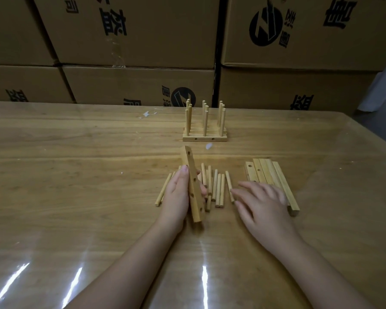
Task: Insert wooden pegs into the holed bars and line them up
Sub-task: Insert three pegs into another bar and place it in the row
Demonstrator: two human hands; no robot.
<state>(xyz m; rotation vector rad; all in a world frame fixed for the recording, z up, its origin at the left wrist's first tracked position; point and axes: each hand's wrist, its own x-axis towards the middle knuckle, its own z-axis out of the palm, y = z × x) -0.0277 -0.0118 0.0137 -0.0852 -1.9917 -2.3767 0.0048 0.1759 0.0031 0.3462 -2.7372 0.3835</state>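
1. The left hand (176, 197) grips a holed bar (191, 162), thumb and fingers curled round it, tilted over the loose pegs (217, 188).
2. The right hand (263, 204) lies flat with its fingers straight, its fingertips at the rightmost peg.
3. Spare bars (267, 172) lie partly beneath it.
4. Pegged bars (205, 136) stand farther back on the table (76, 175).

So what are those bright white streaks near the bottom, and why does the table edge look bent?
Head view: those streaks are light glaring off the glossy table; head view again, the wide-angle lens bows the table's far edge and the cardboard boxes; the right hand looks slightly blurred.
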